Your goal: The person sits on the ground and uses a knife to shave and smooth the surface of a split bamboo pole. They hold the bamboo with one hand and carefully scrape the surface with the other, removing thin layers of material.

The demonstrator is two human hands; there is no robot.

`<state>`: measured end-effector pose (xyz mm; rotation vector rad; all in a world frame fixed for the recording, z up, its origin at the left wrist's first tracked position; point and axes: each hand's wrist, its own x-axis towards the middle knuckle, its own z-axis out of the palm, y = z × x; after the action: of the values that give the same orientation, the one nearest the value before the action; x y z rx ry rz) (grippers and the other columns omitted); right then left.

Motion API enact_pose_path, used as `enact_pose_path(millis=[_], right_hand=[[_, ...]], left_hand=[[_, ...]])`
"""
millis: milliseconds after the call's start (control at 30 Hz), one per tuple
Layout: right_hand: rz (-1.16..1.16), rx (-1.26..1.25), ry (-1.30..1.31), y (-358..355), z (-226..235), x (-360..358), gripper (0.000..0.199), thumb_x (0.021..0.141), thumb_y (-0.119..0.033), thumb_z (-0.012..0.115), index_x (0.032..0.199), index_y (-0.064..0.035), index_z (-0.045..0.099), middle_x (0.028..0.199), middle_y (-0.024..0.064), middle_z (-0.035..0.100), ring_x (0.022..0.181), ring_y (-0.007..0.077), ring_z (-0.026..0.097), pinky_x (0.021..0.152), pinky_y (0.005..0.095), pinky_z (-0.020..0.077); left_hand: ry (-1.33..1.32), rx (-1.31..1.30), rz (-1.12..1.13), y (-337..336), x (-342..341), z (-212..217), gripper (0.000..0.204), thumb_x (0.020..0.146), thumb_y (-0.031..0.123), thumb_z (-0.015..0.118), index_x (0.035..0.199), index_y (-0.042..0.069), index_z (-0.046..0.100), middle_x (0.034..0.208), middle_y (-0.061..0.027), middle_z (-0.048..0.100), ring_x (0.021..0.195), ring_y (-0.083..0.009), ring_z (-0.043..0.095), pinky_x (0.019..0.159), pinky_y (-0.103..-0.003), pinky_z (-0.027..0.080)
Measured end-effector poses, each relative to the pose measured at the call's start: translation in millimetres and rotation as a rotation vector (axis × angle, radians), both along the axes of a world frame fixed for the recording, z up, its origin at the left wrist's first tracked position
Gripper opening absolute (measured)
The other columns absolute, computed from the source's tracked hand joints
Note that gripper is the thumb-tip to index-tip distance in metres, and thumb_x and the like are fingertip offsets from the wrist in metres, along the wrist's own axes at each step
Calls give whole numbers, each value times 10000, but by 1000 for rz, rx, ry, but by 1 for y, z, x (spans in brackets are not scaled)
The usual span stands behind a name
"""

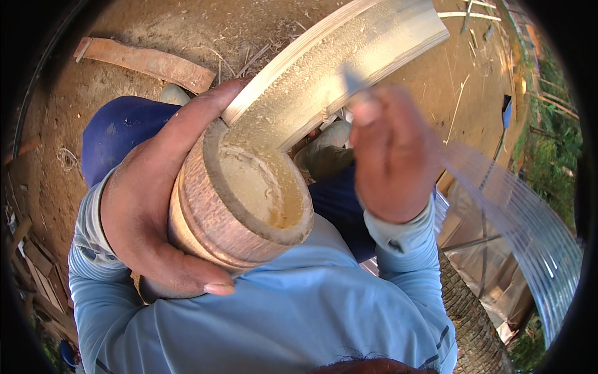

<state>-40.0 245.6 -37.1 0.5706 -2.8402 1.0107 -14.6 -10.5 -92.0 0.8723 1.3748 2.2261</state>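
Bamboo piece (240,215) in front of the chest, cup end in the left hand (146,193) — thumb clamped on near side, fingers round far-left side, tips hidden. Long axis slants from cup end near body away to upper right, hollow facing up. Right hand (395,159) blurred, fingers closed on pointed blade (352,80) at trough's right edge — can't tell if touching.

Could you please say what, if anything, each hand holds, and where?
Left hand holds the bamboo piece around its cup-shaped end; right hand holds a blade, exact grip unclear.
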Motion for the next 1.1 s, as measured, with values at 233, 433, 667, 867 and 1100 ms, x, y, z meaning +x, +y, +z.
enact_pose_path(millis=[233, 433, 667, 867, 1100], right_hand=[[-60, 7, -39, 3, 2, -1, 140, 1018, -201, 582, 941, -85, 596, 706, 116, 572, 550, 328, 591, 486, 416, 463], [207, 137, 124, 7, -3, 7, 122, 993, -185, 618, 981, -66, 644, 748, 123, 598, 581, 293, 618, 513, 391, 469], [74, 161, 129, 5, 2, 4, 165, 1009, -215, 608, 973, -57, 640, 722, 141, 588, 564, 306, 599, 515, 382, 462], [-187, 41, 61, 6, 15, -14, 139, 1006, -211, 621, 961, -79, 619, 629, 138, 559, 536, 358, 585, 485, 396, 463], [-28, 132, 117, 11, 13, -9, 148, 1001, -205, 633, 959, -65, 610, 619, 140, 569, 523, 316, 601, 480, 387, 458]], left_hand=[[8, 36, 4, 3, 1, -1, 1403, 504, 215, 983, 1557, -121, 120, 1549, -245, 349, 1403, -306, 429, 1153, -408, 322], [-20, 32, -23, 1, 1, 1, 1409, 511, 194, 983, 1565, -109, 99, 1556, -252, 340, 1413, -309, 421, 1155, -416, 322], [-56, 60, -21, 4, 4, 2, 1399, 520, 171, 980, 1565, -107, 93, 1567, -248, 331, 1421, -316, 410, 1162, -418, 312], [36, 5, -19, 0, 0, 1, 1389, 537, 168, 977, 1566, -105, 85, 1548, -250, 359, 1414, -310, 420, 1162, -420, 311], [-23, -31, -13, -1, 3, 5, 1372, 569, 189, 972, 1565, -105, 75, 1530, -256, 380, 1395, -314, 447, 1155, -424, 319]])
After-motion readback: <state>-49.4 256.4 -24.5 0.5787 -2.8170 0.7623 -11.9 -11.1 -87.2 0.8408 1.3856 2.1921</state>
